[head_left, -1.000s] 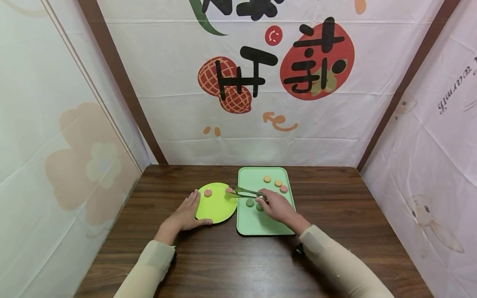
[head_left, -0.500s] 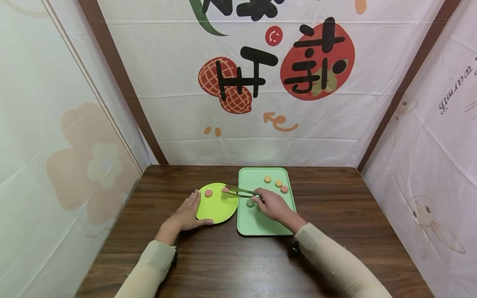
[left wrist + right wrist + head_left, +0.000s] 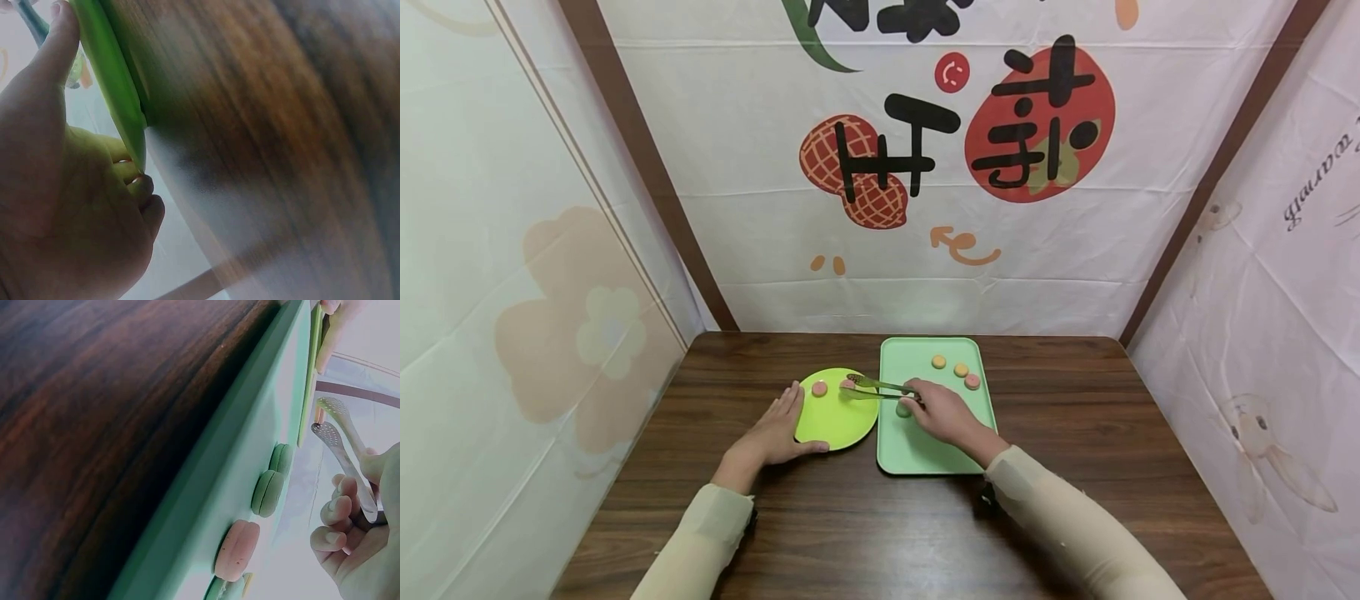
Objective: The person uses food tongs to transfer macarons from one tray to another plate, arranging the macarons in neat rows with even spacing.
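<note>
My right hand (image 3: 942,412) grips a pair of metal tongs (image 3: 871,382) with perforated tips. Between those tips, over the back right of the yellow-green plate (image 3: 838,427), is a pink macaron (image 3: 847,384). Another pink macaron (image 3: 819,388) lies on the plate's back left part. My left hand (image 3: 777,431) is spread along the plate's left and front rim, fingers extended; in the left wrist view its thumb (image 3: 59,44) lies along the rim. In the right wrist view, green macarons (image 3: 267,492) and a pink macaron (image 3: 237,550) sit on the mint-green tray (image 3: 206,469).
The tray stands right beside the plate, beneath my right hand. Two yellow macarons (image 3: 938,362) and a pink one (image 3: 972,382) are at its back right. A dark wood table (image 3: 865,533) carries everything, with printed cloth walls (image 3: 760,233) behind and at both sides.
My right hand and the tongs have moved slightly left, carrying the pink macaron farther in over the plate. The left hand holds its place on the rim.
</note>
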Demonstrator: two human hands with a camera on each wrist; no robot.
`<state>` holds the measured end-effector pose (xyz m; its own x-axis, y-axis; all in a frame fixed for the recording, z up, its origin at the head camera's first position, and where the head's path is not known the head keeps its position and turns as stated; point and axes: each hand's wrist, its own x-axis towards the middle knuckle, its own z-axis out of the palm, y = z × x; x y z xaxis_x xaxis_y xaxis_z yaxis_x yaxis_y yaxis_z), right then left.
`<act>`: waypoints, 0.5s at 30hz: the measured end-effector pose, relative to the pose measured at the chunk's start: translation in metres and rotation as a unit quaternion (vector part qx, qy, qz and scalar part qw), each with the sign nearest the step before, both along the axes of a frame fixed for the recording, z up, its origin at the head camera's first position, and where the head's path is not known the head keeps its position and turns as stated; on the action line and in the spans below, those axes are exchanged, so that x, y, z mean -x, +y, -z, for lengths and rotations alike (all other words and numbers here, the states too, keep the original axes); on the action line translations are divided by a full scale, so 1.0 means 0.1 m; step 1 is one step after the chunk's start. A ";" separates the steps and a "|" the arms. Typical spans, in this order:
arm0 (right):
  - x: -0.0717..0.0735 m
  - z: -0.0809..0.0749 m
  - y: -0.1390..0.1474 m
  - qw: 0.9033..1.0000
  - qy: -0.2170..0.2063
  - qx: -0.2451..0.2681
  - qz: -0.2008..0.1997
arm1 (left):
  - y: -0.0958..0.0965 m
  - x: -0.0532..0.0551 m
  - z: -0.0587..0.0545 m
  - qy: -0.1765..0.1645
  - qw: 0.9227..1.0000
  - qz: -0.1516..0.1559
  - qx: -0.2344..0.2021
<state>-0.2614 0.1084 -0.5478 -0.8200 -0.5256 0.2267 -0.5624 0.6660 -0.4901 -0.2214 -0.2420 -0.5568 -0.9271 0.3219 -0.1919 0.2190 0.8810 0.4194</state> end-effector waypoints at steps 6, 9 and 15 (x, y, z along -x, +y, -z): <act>0.02 -0.02 -0.04 1.000 -0.011 -0.007 -0.002 | 0.00 0.00 0.00 0.001 1.000 0.001 -0.001; 0.03 -0.02 -0.06 1.000 -0.023 -0.013 -0.003 | 0.00 0.00 -0.01 0.000 1.000 0.000 0.002; 0.03 0.01 -0.09 0.999 -0.032 -0.027 0.002 | 0.00 -0.01 -0.01 -0.002 1.000 -0.002 0.005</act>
